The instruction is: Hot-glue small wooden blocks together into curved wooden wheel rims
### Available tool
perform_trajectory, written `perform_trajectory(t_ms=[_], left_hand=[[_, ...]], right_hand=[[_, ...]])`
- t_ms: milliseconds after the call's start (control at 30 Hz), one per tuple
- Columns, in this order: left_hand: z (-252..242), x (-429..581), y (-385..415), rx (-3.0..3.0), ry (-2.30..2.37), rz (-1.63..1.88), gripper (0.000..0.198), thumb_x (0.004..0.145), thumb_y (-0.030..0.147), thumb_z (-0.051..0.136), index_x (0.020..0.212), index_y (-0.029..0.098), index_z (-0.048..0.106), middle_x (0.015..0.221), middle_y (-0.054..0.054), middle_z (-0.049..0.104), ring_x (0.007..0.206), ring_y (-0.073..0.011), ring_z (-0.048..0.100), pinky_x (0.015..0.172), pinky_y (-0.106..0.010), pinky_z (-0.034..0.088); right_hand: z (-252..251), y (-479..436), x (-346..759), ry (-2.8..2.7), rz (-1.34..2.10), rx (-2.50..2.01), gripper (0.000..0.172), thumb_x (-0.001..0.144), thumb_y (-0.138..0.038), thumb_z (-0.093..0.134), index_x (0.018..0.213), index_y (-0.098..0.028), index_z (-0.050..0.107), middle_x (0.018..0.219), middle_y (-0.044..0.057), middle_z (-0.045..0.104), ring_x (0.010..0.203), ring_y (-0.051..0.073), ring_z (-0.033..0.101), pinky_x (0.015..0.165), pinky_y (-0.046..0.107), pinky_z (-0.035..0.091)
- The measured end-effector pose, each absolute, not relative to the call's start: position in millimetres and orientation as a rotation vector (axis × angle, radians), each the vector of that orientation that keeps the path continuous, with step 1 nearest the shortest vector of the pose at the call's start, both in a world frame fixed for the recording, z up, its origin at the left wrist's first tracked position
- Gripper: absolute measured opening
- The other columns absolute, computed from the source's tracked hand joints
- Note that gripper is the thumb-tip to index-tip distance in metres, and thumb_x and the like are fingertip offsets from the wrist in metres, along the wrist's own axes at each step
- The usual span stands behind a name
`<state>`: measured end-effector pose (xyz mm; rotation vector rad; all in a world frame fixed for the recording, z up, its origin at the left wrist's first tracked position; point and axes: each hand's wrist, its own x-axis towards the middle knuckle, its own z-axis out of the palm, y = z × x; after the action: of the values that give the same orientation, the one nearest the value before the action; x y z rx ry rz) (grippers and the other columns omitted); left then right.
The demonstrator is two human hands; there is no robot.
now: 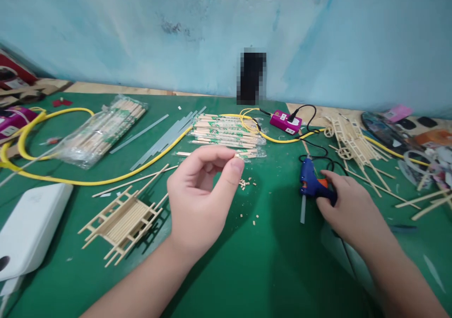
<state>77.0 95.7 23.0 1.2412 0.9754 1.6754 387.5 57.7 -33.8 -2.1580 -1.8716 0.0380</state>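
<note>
In the middle, my left hand point(201, 198) is raised above the table with thumb and forefinger pinched on a tiny wooden piece point(238, 156), mostly hidden by the fingertips. Further right, my right hand point(353, 207) has its fingers and thumb around the handle of a blue glue gun point(308, 174), whose clear glue stick pokes out toward me. Several small cut wooden bits point(243, 184) lie on the green tabletop point(254, 280) between the hands. Left of my left hand rests a small cart-like frame point(129, 221) built of thin wooden sticks.
Behind are bagged chopsticks point(113, 123), more wrapped chopsticks point(226, 132) and clear glue sticks point(165, 139). A yellow cable point(106, 181) winds across to a purple power socket point(286, 122). A wheeled stick model point(353, 141) stands right; a white power bank point(37, 228) lies left.
</note>
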Motion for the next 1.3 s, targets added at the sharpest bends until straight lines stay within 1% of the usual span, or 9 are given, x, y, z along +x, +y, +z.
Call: perform_trajectory(t_ms=[100, 167, 333, 467, 700, 900, 1000, 1133, 1300], left_hand=[[24.6, 78.0, 97.1, 1.235, 1.008, 1.658, 0.006, 0.096, 0.021, 0.087, 0.097, 0.024, 0.082, 0.096, -0.002, 0.082, 0.080, -0.0154, 0.076, 0.078, -0.030, 0.067], [24.9, 78.9, 98.0, 1.220, 1.038, 1.638, 0.007, 0.094, 0.022, 0.088, 0.096, 0.022, 0.082, 0.095, -0.004, 0.083, 0.079, -0.0162, 0.078, 0.078, -0.031, 0.068], [23.4, 80.0, 100.3, 1.186, 1.050, 1.617, 0.008, 0.093, 0.021, 0.089, 0.094, 0.020, 0.081, 0.089, -0.003, 0.083, 0.076, -0.0155, 0.079, 0.074, -0.028, 0.068], [22.7, 79.9, 100.3, 1.181, 1.056, 1.606, 0.008, 0.093, 0.020, 0.089, 0.096, 0.020, 0.081, 0.089, -0.002, 0.083, 0.077, -0.0146, 0.079, 0.074, -0.026, 0.068], [23.3, 82.1, 98.7, 1.171, 1.094, 1.574, 0.008, 0.091, 0.016, 0.089, 0.094, 0.021, 0.083, 0.084, -0.001, 0.083, 0.073, -0.0154, 0.080, 0.069, -0.026, 0.069], [22.9, 84.3, 93.6, 1.164, 1.106, 1.509, 0.006, 0.093, 0.015, 0.088, 0.095, 0.020, 0.084, 0.093, -0.002, 0.087, 0.076, -0.0136, 0.081, 0.072, -0.021, 0.069], [23.2, 86.0, 89.7, 1.158, 1.109, 1.462, 0.006, 0.094, 0.016, 0.087, 0.094, 0.020, 0.084, 0.091, -0.001, 0.086, 0.079, -0.0124, 0.081, 0.074, -0.018, 0.067], [23.7, 89.7, 84.3, 1.140, 1.089, 1.390, 0.007, 0.094, 0.016, 0.087, 0.094, 0.022, 0.084, 0.087, 0.000, 0.086, 0.078, -0.0125, 0.080, 0.073, -0.018, 0.066], [21.4, 95.4, 76.7, 1.040, 1.000, 1.255, 0.009, 0.094, 0.014, 0.087, 0.093, 0.022, 0.085, 0.086, 0.001, 0.086, 0.077, -0.0112, 0.080, 0.074, -0.016, 0.066]], right_hand=[[-16.7, 51.5, 377.1, -1.917, -0.083, -2.102, 0.049, 0.099, -0.026, 0.057, 0.144, -0.011, 0.070, 0.135, 0.030, 0.070, 0.120, 0.050, 0.069, 0.109, 0.069, 0.052], [-1.7, 51.5, 354.1, -2.017, -0.174, -1.885, 0.034, 0.104, -0.025, 0.057, 0.128, -0.014, 0.079, 0.128, 0.027, 0.074, 0.116, 0.047, 0.071, 0.107, 0.068, 0.055], [13.9, 58.6, 277.3, -2.598, 0.545, -1.334, 0.031, 0.111, -0.009, 0.053, 0.118, -0.019, 0.082, 0.119, 0.014, 0.079, 0.106, 0.028, 0.077, 0.090, 0.042, 0.065], [1.7, 64.8, 252.5, -2.780, 0.606, -1.281, 0.025, 0.108, -0.006, 0.060, 0.115, -0.017, 0.082, 0.106, 0.011, 0.079, 0.098, 0.029, 0.077, 0.086, 0.043, 0.064], [-13.4, 63.7, 258.7, -2.753, 0.627, -1.214, 0.025, 0.109, -0.006, 0.057, 0.106, -0.015, 0.080, 0.108, 0.013, 0.078, 0.096, 0.029, 0.075, 0.086, 0.044, 0.062], [-23.3, 62.8, 261.6, -2.583, 0.745, -1.158, 0.017, 0.108, -0.010, 0.061, 0.105, -0.015, 0.076, 0.104, 0.012, 0.077, 0.098, 0.029, 0.075, 0.089, 0.047, 0.064], [-20.4, 64.0, 268.9, -2.417, 0.857, -1.156, 0.011, 0.106, -0.010, 0.066, 0.105, -0.018, 0.072, 0.106, 0.007, 0.077, 0.101, 0.023, 0.075, 0.092, 0.038, 0.064], [-8.4, 63.5, 280.0, -1.881, 1.012, -1.157, 0.012, 0.106, -0.013, 0.072, 0.100, -0.024, 0.071, 0.096, -0.001, 0.075, 0.087, 0.013, 0.071, 0.079, 0.023, 0.059], [-1.4, 59.1, 283.8, -1.264, 1.084, -1.043, 0.010, 0.105, -0.019, 0.081, 0.105, -0.029, 0.081, 0.098, -0.002, 0.078, 0.090, 0.012, 0.074, 0.080, 0.020, 0.062]])
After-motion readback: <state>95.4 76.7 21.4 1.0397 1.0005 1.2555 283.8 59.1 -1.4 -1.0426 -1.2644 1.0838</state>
